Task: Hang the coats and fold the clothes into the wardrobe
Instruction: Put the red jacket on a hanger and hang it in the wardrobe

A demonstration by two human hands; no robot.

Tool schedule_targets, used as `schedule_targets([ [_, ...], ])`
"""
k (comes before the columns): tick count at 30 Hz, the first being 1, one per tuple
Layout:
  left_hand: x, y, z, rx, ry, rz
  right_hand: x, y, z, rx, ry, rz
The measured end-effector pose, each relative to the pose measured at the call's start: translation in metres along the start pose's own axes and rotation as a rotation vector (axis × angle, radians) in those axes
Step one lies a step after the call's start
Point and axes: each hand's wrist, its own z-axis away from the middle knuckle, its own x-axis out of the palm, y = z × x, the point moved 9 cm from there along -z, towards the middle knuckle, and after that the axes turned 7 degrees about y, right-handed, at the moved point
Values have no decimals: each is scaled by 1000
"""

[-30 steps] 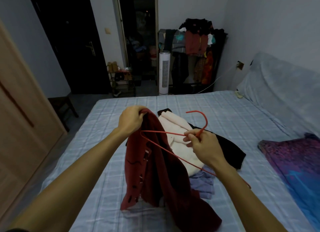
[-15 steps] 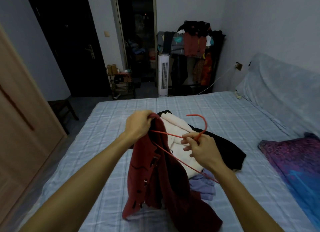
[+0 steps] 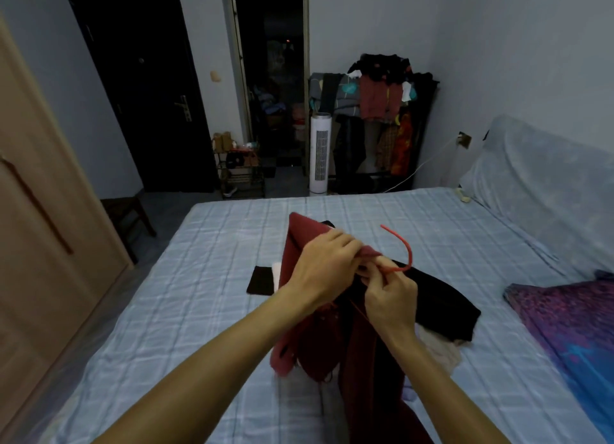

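Observation:
A dark red coat (image 3: 319,350) hangs in front of me above the bed (image 3: 206,297). My left hand (image 3: 324,269) grips its collar and shoulder cloth, pulled over a red hanger (image 3: 403,252). Only the hanger's hook and a bit of its wire show; the rest is inside the coat. My right hand (image 3: 388,299) pinches the hanger's neck just below the hook, touching my left hand. A black garment (image 3: 442,307) and a cream garment (image 3: 438,350) lie on the bed behind the coat. The wooden wardrobe (image 3: 40,231) stands at the left with its door closed.
A purple and blue blanket (image 3: 571,327) lies at the bed's right edge. A covered headboard (image 3: 545,178) rises behind it. Across the room stand a loaded clothes rack (image 3: 382,111), a white tower fan (image 3: 320,151), a small shelf (image 3: 241,168) and a dark stool (image 3: 128,217).
My left hand has drawn the coat's shoulder rightward over the hanger until it meets my right hand. The hanger's wire is now mostly covered by the coat. The camera has tilted up.

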Motion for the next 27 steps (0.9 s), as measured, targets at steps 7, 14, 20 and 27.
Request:
schedule_targets([
  [7, 9, -2, -13, 171, -320, 110, -25, -22, -6, -197, 28, -161],
  [14, 19, -21, -12, 169, -309, 66, -23, -9, -19, -8, -73, -94],
  [20, 21, -76, 10, -97, -187, 76, -69, -23, 2, -428, 221, 134],
  [27, 11, -79, 17, -87, -120, 25, 5, 38, 56, -153, -256, 116],
])
